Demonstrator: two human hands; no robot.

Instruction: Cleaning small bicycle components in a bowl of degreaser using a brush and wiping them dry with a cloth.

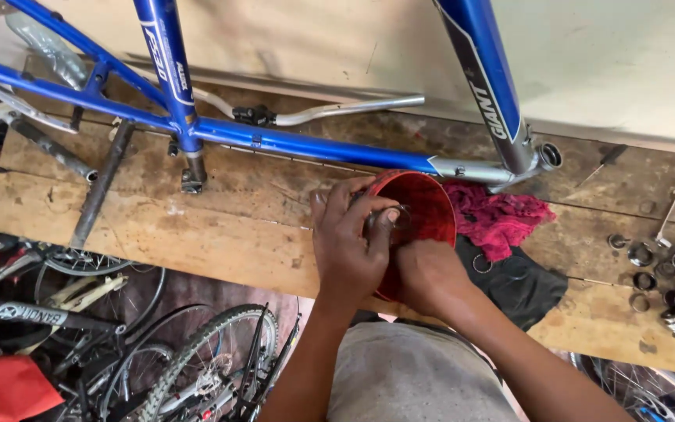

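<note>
The left hand (349, 246) pinches a small metal ring (397, 218) between thumb and fingertips over the mouth of a red tub (423, 211), which lies tilted on the wooden bench (197, 227). The right hand (430, 273) is closed around the tub's near side, steadying it. The step in hand looks like cleaning or greasing the ring at the tub; the next move probably calls for a firm pinch so the small part does not slip. Just beside the tub lie a red rag (498, 215) and a black cloth (521, 273); behind it, a blue bike frame (314, 144); at the far right, loose metal rings (666, 270).
</note>
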